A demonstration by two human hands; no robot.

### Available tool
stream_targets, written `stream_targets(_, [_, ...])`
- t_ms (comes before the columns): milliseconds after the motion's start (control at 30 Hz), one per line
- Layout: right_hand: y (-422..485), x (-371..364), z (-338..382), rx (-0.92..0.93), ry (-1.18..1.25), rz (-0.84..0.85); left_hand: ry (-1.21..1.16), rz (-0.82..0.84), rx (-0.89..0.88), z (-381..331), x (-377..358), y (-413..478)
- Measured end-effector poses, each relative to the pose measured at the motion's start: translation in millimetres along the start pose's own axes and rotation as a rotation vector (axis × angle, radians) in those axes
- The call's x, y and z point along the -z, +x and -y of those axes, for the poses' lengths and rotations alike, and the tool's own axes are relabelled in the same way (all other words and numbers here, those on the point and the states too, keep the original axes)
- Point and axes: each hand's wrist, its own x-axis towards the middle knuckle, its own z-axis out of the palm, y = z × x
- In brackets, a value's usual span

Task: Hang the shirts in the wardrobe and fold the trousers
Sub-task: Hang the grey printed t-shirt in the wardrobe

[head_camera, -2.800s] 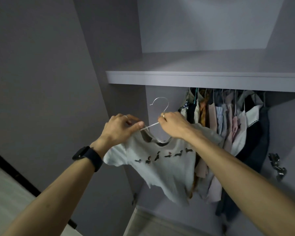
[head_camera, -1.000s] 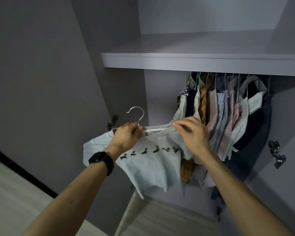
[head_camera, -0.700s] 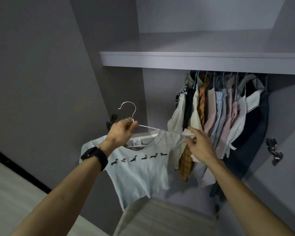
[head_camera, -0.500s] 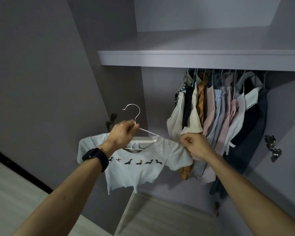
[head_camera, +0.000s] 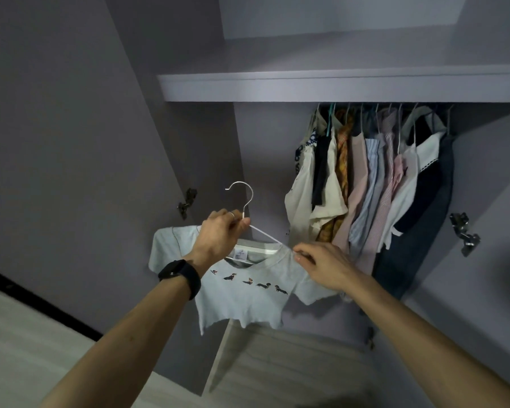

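Left grip (head_camera: pixel 223 231) clenches the hanger (head_camera: pixel 265 232) neck, hook upright; right grip (head_camera: pixel 321 265) pinches the pale shirt (head_camera: pixel 242 293) at its shoulder. Shirt's shoulders run 9 to 3; hung clothes (head_camera: pixel 365 178) lie at 1 o'clock, left grip nearer the hook

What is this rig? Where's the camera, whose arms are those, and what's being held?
No machine here: a person works with bare hands. The picture comes from a wide-angle camera worn on their head, so both arms reach in from the bottom edge. The left hand, with a dark watch on its wrist, grips a wire hanger just under the hook. A pale T-shirt with a row of small dogs hangs on it. The right hand pinches the shirt's shoulder. Ahead is an open wardrobe: a shelf on top, a row of hung clothes below it on the right. The hanger is not yet hung there.
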Motion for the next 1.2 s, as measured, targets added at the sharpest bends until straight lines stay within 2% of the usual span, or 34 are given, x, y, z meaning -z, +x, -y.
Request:
stream_targets(100, [-8,-3,6,-0.041,-0.067,0.045,0.063,0.016,-0.029,-3,-4,8])
stream_targets(233, [-4,-1,23,-0.125,-0.124,0.023,0.091,0.014,-0.082,2,1,23])
stream_targets(333, [3,1,39,-0.209,-0.143,0.017,0.193,0.079,-0.118,14,12,35])
stream_targets(400, [11,3,50,-0.273,-0.142,0.01,0.24,0.063,-0.149,23,25,47])
stream_targets(467, [18,6,58,-0.328,-0.126,-0.003,0.259,0.002,-0.177,28,42,61])
stream_targets(700, [71,49,84,-0.46,-0.073,-0.123,0.419,-0.37,-0.386,31,115,145])
stream_targets(833, [110,68,88,-0.519,0.016,-0.192,0.457,-0.415,-0.398,24,130,189])
stream_targets(1000, [155,59,71,-0.55,0.198,-0.27,0.435,-0.48,-0.408,40,107,225])
stream_targets(1200, [201,48,50,-0.537,0.187,-0.387,0.389,-0.619,-0.448,47,85,252])
